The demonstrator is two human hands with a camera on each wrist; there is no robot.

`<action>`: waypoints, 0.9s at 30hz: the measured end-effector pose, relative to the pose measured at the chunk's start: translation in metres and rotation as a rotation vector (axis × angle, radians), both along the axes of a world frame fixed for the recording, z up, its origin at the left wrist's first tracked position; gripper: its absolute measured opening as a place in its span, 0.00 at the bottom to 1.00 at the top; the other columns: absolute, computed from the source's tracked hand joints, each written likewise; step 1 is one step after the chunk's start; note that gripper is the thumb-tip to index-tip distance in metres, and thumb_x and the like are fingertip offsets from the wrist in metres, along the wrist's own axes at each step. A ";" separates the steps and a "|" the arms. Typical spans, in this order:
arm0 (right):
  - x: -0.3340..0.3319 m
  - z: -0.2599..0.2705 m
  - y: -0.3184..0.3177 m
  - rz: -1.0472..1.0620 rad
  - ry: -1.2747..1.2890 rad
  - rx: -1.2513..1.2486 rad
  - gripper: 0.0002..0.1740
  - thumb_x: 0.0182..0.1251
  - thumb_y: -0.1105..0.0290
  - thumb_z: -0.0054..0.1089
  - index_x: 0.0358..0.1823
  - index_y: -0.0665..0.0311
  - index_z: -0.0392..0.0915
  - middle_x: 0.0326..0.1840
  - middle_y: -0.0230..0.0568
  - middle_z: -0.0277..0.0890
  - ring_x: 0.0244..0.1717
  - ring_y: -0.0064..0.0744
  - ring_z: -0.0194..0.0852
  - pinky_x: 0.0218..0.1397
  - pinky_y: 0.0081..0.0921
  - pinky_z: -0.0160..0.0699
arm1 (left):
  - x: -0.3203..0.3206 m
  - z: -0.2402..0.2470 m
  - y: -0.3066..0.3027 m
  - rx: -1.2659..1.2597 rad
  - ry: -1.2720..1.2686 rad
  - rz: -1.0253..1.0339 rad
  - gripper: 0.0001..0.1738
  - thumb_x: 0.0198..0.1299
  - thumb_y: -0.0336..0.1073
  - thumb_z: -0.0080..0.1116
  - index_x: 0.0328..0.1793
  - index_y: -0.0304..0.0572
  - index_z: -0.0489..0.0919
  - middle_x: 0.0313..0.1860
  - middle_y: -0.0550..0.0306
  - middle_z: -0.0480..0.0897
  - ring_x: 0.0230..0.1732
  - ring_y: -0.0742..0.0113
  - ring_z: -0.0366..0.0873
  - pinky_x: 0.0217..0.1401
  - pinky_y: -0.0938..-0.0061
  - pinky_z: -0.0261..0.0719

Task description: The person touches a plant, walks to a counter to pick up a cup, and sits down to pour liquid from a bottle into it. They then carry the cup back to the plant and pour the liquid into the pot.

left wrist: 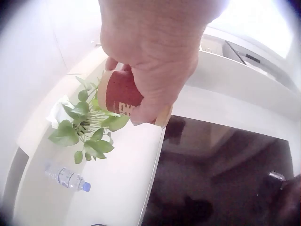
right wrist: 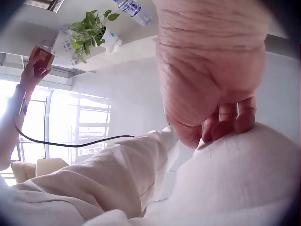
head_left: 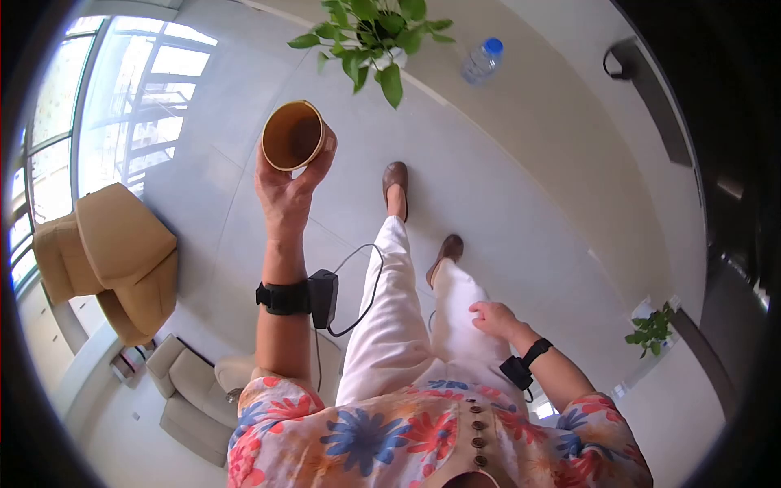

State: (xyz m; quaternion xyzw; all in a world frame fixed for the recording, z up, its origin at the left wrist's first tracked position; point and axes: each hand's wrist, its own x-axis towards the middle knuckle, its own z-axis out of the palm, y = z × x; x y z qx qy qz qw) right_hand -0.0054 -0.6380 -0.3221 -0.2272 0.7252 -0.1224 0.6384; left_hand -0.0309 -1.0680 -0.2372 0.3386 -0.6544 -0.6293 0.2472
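My left hand (head_left: 285, 191) grips a paper cup (head_left: 332, 140) out in front, fingers and thumb around its side. From above, the cup's mouth faces the head camera and its inside looks brown. The left wrist view shows the cup's red side (left wrist: 123, 92) with pale printed characters and cream bands, partly hidden by the hand. My right hand (head_left: 495, 319) hangs by the right thigh with fingers loosely curled and nothing in it. In the right wrist view its fingertips (right wrist: 227, 125) are right at the white trouser leg (right wrist: 235, 174).
A leafy potted plant (head_left: 358, 57) and a blue-capped water bottle (head_left: 482, 63) stand on a long pale cabinet (head_left: 553, 154) ahead. A dark screen (left wrist: 211, 174) is beside it. Tan chair (head_left: 122, 244) and beige sofa (head_left: 195, 398) are at left. A cable (head_left: 376, 285) loops from the left wrist.
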 end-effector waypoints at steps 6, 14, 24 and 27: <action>0.023 0.017 0.051 -0.158 -0.077 0.070 0.18 0.54 0.60 0.56 0.47 0.52 0.78 0.35 0.43 0.81 0.41 0.44 0.79 0.48 0.37 0.76 | 0.028 -0.003 0.093 0.104 -0.020 -0.029 0.26 0.47 0.24 0.68 0.54 0.35 0.71 0.46 0.58 0.79 0.47 0.71 0.76 0.52 0.76 0.74; 0.109 0.009 0.077 -0.180 0.002 0.039 0.17 0.53 0.57 0.59 0.45 0.49 0.79 0.33 0.41 0.81 0.39 0.43 0.80 0.47 0.36 0.77 | 0.029 0.018 0.168 0.165 -0.030 -0.157 0.20 0.47 0.21 0.64 0.48 0.37 0.72 0.38 0.60 0.79 0.41 0.74 0.76 0.48 0.76 0.75; 0.195 0.003 0.090 -0.328 -0.036 0.067 0.19 0.52 0.55 0.61 0.45 0.50 0.79 0.31 0.39 0.81 0.37 0.40 0.80 0.44 0.33 0.77 | 0.049 0.013 0.193 0.137 -0.078 -0.343 0.23 0.48 0.24 0.66 0.51 0.37 0.72 0.39 0.61 0.79 0.42 0.74 0.76 0.48 0.76 0.75; 0.222 0.000 0.094 -0.378 -0.010 0.051 0.18 0.53 0.55 0.60 0.46 0.50 0.79 0.34 0.38 0.82 0.38 0.38 0.80 0.44 0.33 0.77 | 0.062 0.004 0.190 0.070 -0.107 -0.390 0.28 0.46 0.32 0.70 0.55 0.37 0.71 0.44 0.59 0.79 0.47 0.70 0.76 0.54 0.74 0.73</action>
